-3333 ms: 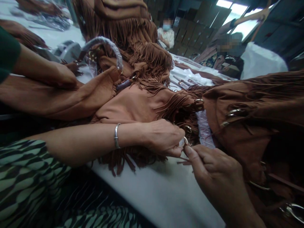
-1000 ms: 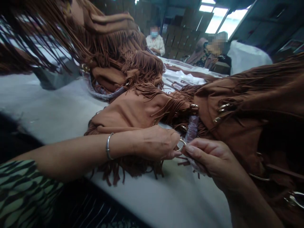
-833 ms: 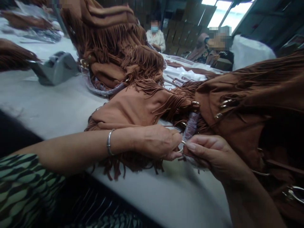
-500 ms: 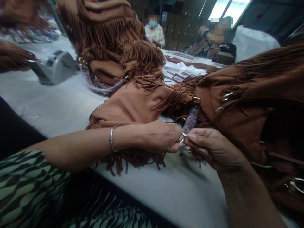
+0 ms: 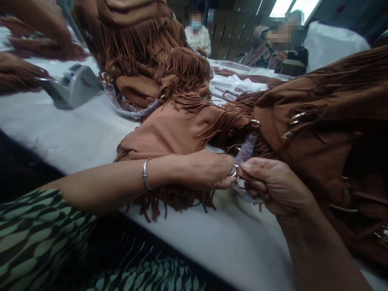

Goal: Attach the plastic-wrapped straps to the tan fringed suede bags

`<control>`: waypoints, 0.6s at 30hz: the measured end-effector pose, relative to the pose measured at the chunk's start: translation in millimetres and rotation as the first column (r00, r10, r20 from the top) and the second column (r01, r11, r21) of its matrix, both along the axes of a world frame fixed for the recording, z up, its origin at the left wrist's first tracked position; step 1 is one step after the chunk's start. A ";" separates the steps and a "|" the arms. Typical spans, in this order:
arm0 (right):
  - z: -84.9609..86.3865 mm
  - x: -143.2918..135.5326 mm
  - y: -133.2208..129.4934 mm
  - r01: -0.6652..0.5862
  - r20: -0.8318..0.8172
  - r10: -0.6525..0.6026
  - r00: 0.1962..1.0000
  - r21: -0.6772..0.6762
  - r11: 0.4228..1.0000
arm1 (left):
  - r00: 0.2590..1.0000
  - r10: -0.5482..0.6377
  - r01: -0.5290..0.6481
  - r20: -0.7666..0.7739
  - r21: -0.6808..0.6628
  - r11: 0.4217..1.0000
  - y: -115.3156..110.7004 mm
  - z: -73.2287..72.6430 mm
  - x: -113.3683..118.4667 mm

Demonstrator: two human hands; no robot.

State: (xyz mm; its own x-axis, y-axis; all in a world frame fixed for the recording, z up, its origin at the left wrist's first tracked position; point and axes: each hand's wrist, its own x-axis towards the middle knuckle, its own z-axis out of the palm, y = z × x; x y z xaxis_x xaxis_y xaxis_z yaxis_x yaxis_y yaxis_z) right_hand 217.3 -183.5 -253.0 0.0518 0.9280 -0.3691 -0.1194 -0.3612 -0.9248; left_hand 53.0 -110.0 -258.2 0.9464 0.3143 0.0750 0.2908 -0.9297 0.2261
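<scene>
A brown fringed bag (image 5: 169, 133) lies on the white table in front of me. My left hand (image 5: 209, 169), a silver bangle on its wrist, is closed on a gold metal ring (image 5: 233, 171) at the bag's near right side. My right hand (image 5: 273, 180) pinches a thin brown leather strap (image 5: 246, 176) that meets the ring. Just behind the fingers stands a bag handle (image 5: 247, 148) wrapped in clear plastic. How the strap passes through the ring is hidden by my fingers.
A grey tape dispenser (image 5: 72, 87) stands at the left. More fringed bags are heaped behind (image 5: 145, 48) and at the right (image 5: 309, 117). Across the table (image 5: 91, 133) sit two people, and another person's arm (image 5: 45, 20) reaches in at the upper left.
Both hands stay together at the ring and strap, with only slight finger shifts. The view has moved a little. Another person's arm has come into the upper left.
</scene>
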 end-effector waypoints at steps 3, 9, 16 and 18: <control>-0.8 9.9 1.4 -0.152 -0.081 0.147 0.986 -0.054 0.987 | 0.998 -0.065 0.065 0.002 0.014 0.998 -0.2 -3.6 -0.4; -11.0 19.4 4.8 -0.359 -0.207 0.345 0.916 -0.032 0.933 | 0.988 -0.155 0.155 -0.005 -0.020 0.988 -7.5 -0.9 -3.4; -8.0 21.4 2.7 -0.312 -0.131 0.324 0.937 0.103 0.944 | 0.981 -0.193 0.194 0.013 -0.029 0.981 -11.2 1.9 -6.6; -2.3 18.5 -0.3 -0.288 -0.093 0.301 0.949 0.136 0.948 | 0.989 -0.140 0.140 0.051 0.004 0.990 -12.5 0.8 -5.0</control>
